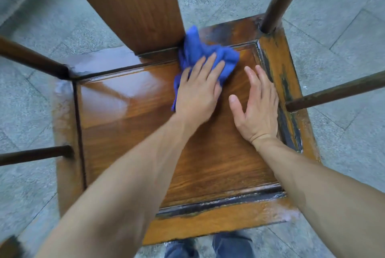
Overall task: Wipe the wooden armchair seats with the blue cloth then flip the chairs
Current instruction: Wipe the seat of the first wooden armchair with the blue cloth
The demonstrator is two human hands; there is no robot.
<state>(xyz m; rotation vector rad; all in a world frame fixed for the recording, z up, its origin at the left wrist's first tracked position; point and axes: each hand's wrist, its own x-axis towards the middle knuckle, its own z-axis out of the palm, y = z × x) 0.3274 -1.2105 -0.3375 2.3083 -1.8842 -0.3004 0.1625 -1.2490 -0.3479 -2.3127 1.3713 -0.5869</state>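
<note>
Blue cloth (205,53) lies bunched on the far part of the wooden seat (129,132), against the base of the broad back splat (127,6); left hand (198,89) lies flat on top of it, fingers straight and close together, pressing it to the wood; right hand (257,110) rests palm-down on the bare seat just beside the left, fingers extended and thumb spread, holding nothing; the seat panel shows a wet sheen on its left half; the surrounding frame (279,66) is worn, with dark patches along the right rail; dark round spindles (337,93) rise from the frame at both sides; grey stone paving (337,33) lies beneath the armchair.
</note>
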